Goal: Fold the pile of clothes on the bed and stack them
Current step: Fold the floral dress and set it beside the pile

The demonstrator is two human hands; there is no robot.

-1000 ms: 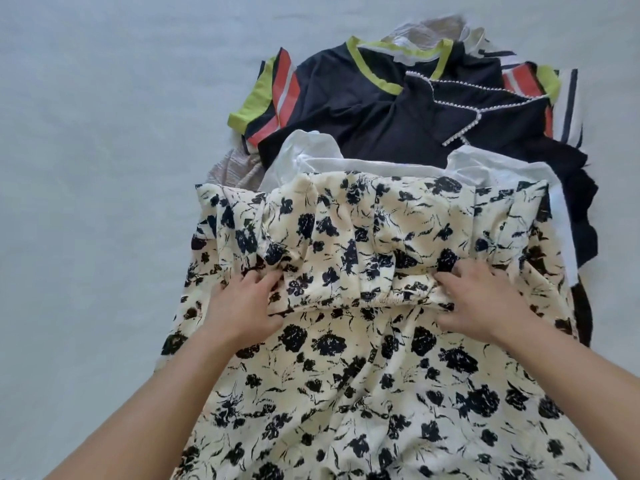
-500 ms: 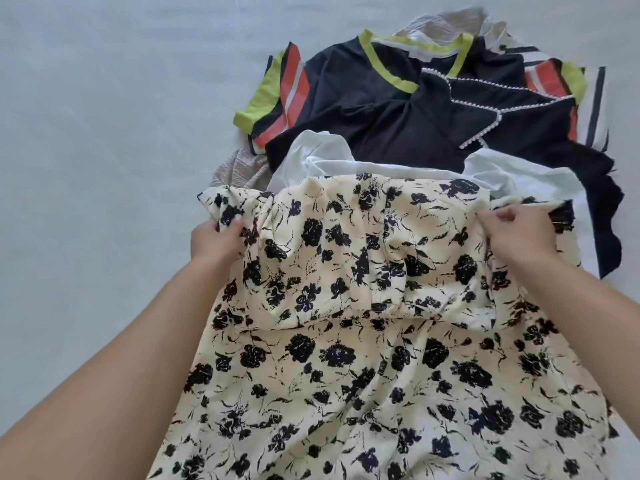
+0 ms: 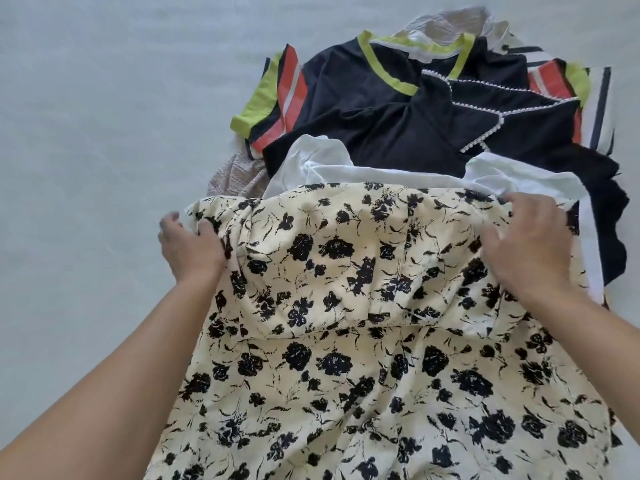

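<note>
Two hands are on the cream floral dress [image 3: 363, 393] right now, one at each side of its top section. That top part is a looser panel lying over the skirt, with a seam running across roughly mid-frame. The left hand [image 3: 188, 245] sits at the dress's left edge, fingers curled around the fabric there, so it looks like it's pinching that edge. The right hand [image 3: 530, 244] is at the upper right corner, fingers bent down over the cloth; looks like it's gripping the corner, though the fingertips are partly buried in the folds so I can't be totally sure. The dress is spread flat on the pale grey bed [image 3: 104, 133] and fills most of the lower frame, black flower print all over. Just behind it, touching its top edge, is a white garment [image 3: 346, 171] peeking out, and a strip of it runs down the right side too. Beyond that is the rest of the pile: a navy shirt with lime-green collar [image 3: 349, 88] and orange-striped sleeves, and a black top with white bead trim [image 3: 512, 112] lying partly over it. Something beige and crinkly [image 3: 232, 178] pokes out at the left of the pile, under the other clothes.
</note>
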